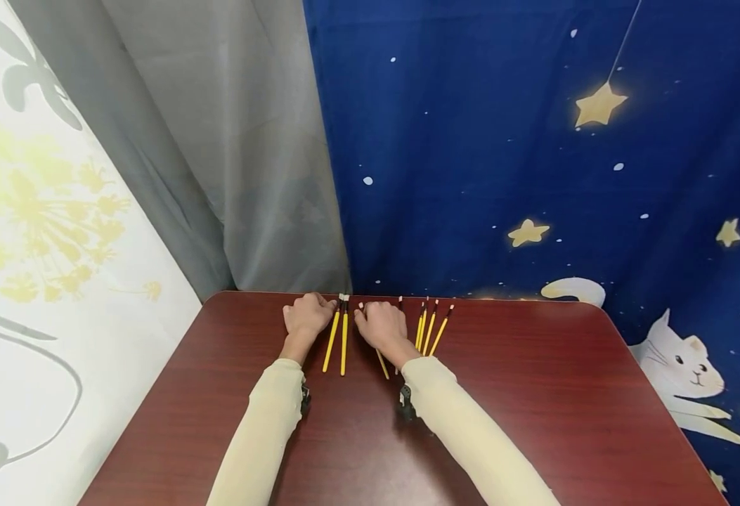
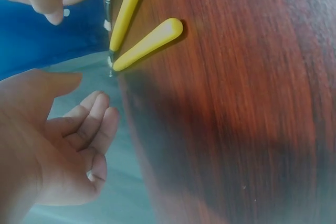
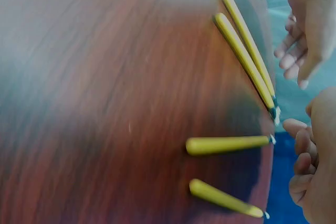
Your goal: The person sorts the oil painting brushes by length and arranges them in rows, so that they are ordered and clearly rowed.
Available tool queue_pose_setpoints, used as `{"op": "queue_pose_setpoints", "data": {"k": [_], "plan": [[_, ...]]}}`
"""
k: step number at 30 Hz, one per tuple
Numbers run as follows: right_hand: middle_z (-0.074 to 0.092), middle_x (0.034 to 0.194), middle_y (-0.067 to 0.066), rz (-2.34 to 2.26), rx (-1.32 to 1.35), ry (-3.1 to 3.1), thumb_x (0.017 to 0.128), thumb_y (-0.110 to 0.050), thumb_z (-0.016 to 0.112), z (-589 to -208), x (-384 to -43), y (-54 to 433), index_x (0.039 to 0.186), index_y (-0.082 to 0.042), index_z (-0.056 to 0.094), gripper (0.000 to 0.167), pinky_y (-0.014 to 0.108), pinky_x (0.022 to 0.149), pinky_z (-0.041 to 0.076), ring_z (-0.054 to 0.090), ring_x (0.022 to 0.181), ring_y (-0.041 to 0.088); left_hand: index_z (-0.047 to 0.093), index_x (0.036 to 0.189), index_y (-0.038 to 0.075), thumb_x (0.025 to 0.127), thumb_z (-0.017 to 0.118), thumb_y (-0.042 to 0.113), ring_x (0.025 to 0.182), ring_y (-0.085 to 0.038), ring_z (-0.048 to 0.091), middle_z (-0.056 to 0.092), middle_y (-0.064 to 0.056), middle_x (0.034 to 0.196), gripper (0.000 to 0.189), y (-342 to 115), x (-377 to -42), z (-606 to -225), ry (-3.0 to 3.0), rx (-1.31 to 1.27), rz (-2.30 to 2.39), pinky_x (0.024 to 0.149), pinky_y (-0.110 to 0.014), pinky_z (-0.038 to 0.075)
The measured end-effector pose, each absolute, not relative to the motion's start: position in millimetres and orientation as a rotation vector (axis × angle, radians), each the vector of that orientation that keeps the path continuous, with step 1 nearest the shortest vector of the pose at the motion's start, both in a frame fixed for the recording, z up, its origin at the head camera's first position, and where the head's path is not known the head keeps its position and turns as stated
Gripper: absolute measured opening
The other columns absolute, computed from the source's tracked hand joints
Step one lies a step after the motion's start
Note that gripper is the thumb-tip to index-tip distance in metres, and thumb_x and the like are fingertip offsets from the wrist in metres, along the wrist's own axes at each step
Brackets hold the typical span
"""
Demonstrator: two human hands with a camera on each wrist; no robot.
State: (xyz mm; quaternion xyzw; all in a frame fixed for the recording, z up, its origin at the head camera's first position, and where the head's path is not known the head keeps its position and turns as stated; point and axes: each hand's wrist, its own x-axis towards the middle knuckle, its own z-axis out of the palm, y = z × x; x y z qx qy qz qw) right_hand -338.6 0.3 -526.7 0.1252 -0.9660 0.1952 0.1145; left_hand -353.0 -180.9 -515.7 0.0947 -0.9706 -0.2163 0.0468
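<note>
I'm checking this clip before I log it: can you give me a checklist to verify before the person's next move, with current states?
1. Left hand free: ok; its wrist view shows it holding nothing.
2. Right hand free: ok; its wrist view shows no brush in its grasp.
3. Left pair of brushes lying on the table: ok.
4. That pair's tips separated: cannot tell; they nearly meet.
5. Next brush to the right fully visible from the head: not ok; the right hand covers part.
6. Right cluster of brushes uncovered there: not ok; the right sleeve overlaps lower ends.
</note>
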Motion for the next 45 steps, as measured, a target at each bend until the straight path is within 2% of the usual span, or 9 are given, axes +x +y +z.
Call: {"op": "queue_pose_setpoints", "data": {"k": [4, 6, 10, 12, 15, 24, 32, 38, 45], "plan": [[0.053, 0.056, 0.0, 0.575, 0.377, -2.817, 0.107, -0.042, 0.057, -520, -340, 16, 0.059, -0.021, 0.054, 0.053, 0.033, 0.046, 0.039, 0.052, 0.05, 0.019, 0.076, 0.085, 0.015, 0.103, 0.063, 0.046, 0.093, -0.036, 0.071, 0.077, -0.01, 0.089, 0.038, -182, -349, -511, -2.931, 0.259, -0.679, 0.102, -0.059, 0.041], [0.051, 0.056, 0.0, 0.591, 0.391, -2.807, 0.107, -0.041, 0.057, -517, -339, 26, 0.061, -0.02, 0.054, 0.051, 0.032, 0.046, 0.038, 0.051, 0.049, 0.018, 0.074, 0.086, 0.016, 0.103, 0.063, 0.046, 0.09, -0.034, 0.07, 0.076, -0.008, 0.088, 0.037, -182, -348, -509, -2.927, 0.259, -0.699, 0.1, -0.056, 0.044], [0.055, 0.065, 0.0, 0.678, 0.388, -2.782, 0.107, -0.036, 0.06, -514, -340, 46, 0.07, -0.019, 0.06, 0.041, 0.03, 0.051, 0.039, 0.051, 0.054, 0.017, 0.072, 0.088, 0.017, 0.102, 0.063, 0.047, 0.082, -0.031, 0.07, 0.075, -0.008, 0.091, 0.035, -181, -345, -505, -2.914, 0.285, -0.765, 0.08, -0.046, 0.054], [0.059, 0.071, 0.0, 0.728, 0.374, -2.769, 0.106, -0.034, 0.061, -514, -341, 56, 0.077, -0.018, 0.064, 0.034, 0.03, 0.055, 0.041, 0.053, 0.059, 0.017, 0.072, 0.088, 0.018, 0.101, 0.064, 0.048, 0.079, -0.03, 0.069, 0.075, -0.008, 0.092, 0.034, -179, -344, -503, -2.901, 0.295, -0.796, 0.067, -0.042, 0.054], [0.064, 0.08, 0.002, 0.759, 0.339, -2.756, 0.106, -0.033, 0.061, -515, -343, 70, 0.085, -0.018, 0.069, 0.028, 0.032, 0.059, 0.045, 0.056, 0.065, 0.018, 0.072, 0.088, 0.018, 0.101, 0.065, 0.047, 0.076, -0.029, 0.068, 0.075, -0.007, 0.092, 0.032, -175, -342, -500, -2.889, 0.277, -0.83, 0.063, -0.038, 0.05], [0.072, 0.086, 0.005, 0.796, 0.234, -2.731, 0.104, -0.029, 0.064, -519, -345, 111, 0.094, -0.015, 0.075, 0.021, 0.04, 0.07, 0.054, 0.064, 0.073, 0.023, 0.075, 0.108, 0.016, 0.102, 0.064, 0.048, 0.08, -0.027, 0.069, 0.076, -0.009, 0.105, 0.034, -165, -336, -493, -2.885, 0.208, -0.906, 0.068, -0.039, 0.054], [0.076, 0.093, 0.005, 0.852, 0.166, -2.711, 0.102, -0.024, 0.065, -521, -343, 144, 0.102, -0.014, 0.077, 0.016, 0.041, 0.074, 0.057, 0.069, 0.079, 0.022, 0.073, 0.127, 0.011, 0.103, 0.065, 0.044, 0.102, -0.033, 0.073, 0.076, -0.012, 0.122, 0.042, -155, -330, -488, -2.883, 0.123, -0.972, 0.086, -0.049, 0.06], [0.078, 0.097, 0.005, 0.904, 0.105, -2.702, 0.1, -0.022, 0.064, -522, -340, 162, 0.103, -0.013, 0.077, 0.016, 0.044, 0.081, 0.058, 0.073, 0.088, 0.024, 0.071, 0.131, 0.01, 0.102, 0.067, 0.044, 0.107, -0.032, 0.073, 0.076, -0.011, 0.124, 0.045, -147, -329, -491, -2.886, 0.069, -0.986, 0.09, -0.048, 0.059], [0.079, 0.095, 0.004, 0.956, 0.076, -2.686, 0.097, -0.019, 0.066, -527, -334, 172, 0.099, -0.014, 0.076, 0.011, 0.044, 0.082, 0.058, 0.075, 0.088, 0.023, 0.073, 0.124, 0.006, 0.1, 0.072, 0.039, 0.101, -0.027, 0.075, 0.08, -0.012, 0.113, 0.041, -142, -327, -496, -2.86, -0.003, -1.1, 0.088, -0.045, 0.059]]}}
